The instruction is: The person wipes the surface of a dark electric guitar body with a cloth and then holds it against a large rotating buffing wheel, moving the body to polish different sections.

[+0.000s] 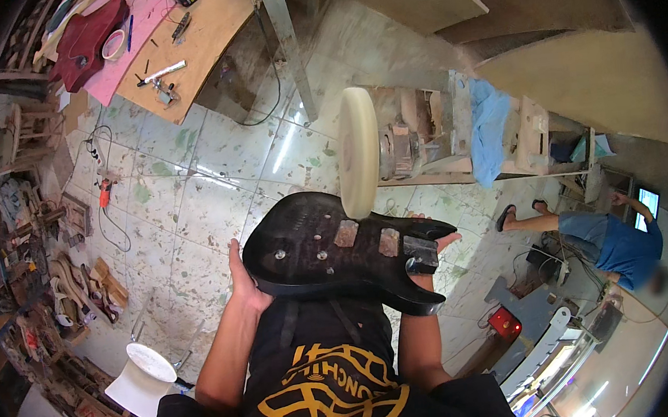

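A glossy black electric guitar body (289, 244) lies nearly flat across both my hands, in front of my torso. Its face shows routed cavities and several holes. My left hand (247, 283) grips the rounded end from the side and below, its thumb along the edge. At the horned end, my right hand (446, 240) holds the body from beneath; only some fingers show past the edge. A thick cream buffing wheel (359, 155) stands over the far edge of the body. Its lower rim overlaps the face near a cavity; whether they touch, I cannot tell.
Behind the wheel is a machine stand with a blue cloth (488, 131). A wooden workbench (210, 21) at far left carries tools and a red guitar body (89, 41). At left are a white stool (150, 363) and a corded tool (105, 194). Another person (611, 244) is at right.
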The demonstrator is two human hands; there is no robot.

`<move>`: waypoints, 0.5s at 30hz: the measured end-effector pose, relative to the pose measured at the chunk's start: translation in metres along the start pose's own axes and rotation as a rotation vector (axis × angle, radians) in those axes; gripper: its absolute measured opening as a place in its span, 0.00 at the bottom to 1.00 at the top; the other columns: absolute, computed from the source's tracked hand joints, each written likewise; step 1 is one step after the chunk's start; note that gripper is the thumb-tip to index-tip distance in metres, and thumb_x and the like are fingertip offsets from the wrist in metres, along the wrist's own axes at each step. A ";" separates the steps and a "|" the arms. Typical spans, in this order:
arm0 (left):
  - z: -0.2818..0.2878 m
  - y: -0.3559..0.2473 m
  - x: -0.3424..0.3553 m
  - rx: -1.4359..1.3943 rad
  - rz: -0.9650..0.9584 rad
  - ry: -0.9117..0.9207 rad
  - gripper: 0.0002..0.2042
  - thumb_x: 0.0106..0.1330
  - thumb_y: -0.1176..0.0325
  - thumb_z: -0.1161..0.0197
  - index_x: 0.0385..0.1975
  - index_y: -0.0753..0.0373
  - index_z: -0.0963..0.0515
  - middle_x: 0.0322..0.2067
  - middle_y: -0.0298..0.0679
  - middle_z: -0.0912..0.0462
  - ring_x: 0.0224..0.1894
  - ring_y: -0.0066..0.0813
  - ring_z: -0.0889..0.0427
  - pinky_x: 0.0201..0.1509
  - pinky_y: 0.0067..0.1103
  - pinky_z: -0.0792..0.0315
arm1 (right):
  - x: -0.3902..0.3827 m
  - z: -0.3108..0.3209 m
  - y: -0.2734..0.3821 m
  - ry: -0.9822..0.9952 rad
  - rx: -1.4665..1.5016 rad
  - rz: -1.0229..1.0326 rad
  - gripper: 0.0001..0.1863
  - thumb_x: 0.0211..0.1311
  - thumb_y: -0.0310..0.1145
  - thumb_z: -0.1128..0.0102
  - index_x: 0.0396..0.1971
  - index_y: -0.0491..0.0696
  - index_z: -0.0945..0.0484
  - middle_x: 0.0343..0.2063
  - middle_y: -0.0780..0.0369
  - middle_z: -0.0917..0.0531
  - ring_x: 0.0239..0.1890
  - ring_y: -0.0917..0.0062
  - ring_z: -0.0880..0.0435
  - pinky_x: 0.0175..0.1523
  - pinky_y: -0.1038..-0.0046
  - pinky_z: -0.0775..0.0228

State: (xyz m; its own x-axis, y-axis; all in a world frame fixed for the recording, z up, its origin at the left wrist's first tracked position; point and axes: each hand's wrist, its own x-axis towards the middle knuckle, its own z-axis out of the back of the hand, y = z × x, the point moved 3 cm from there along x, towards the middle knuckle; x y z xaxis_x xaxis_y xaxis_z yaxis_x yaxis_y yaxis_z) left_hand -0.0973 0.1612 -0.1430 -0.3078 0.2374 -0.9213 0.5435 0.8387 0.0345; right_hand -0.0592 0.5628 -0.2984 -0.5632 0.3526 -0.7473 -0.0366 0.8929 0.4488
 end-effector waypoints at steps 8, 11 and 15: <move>-0.018 0.017 0.023 0.035 0.104 0.056 0.42 0.61 0.30 0.65 0.63 0.61 0.38 0.62 0.49 0.35 0.62 0.47 0.35 0.66 0.45 0.43 | -0.007 0.009 0.036 -0.036 0.004 0.069 0.56 0.40 0.84 0.65 0.48 0.44 0.30 0.46 0.52 0.24 0.45 0.60 0.24 0.53 0.51 0.32; -0.030 0.021 0.034 0.059 0.147 0.051 0.42 0.61 0.30 0.66 0.63 0.61 0.38 0.62 0.49 0.36 0.63 0.48 0.36 0.65 0.46 0.44 | -0.004 0.013 0.049 -0.044 0.007 0.113 0.56 0.40 0.84 0.65 0.48 0.43 0.30 0.45 0.51 0.24 0.45 0.60 0.24 0.53 0.51 0.32; -0.039 0.024 0.054 0.039 0.212 0.047 0.42 0.62 0.31 0.68 0.63 0.61 0.39 0.62 0.49 0.36 0.63 0.50 0.37 0.66 0.47 0.45 | 0.004 0.017 0.064 -0.049 0.010 0.154 0.56 0.39 0.84 0.65 0.47 0.43 0.30 0.45 0.51 0.24 0.45 0.60 0.24 0.53 0.51 0.31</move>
State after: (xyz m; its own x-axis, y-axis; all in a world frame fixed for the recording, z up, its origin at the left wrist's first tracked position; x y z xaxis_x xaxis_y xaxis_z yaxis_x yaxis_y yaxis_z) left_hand -0.1316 0.2129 -0.1773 -0.2191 0.4299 -0.8759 0.6294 0.7483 0.2098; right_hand -0.0499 0.6258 -0.2814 -0.5201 0.4988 -0.6933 0.0559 0.8299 0.5551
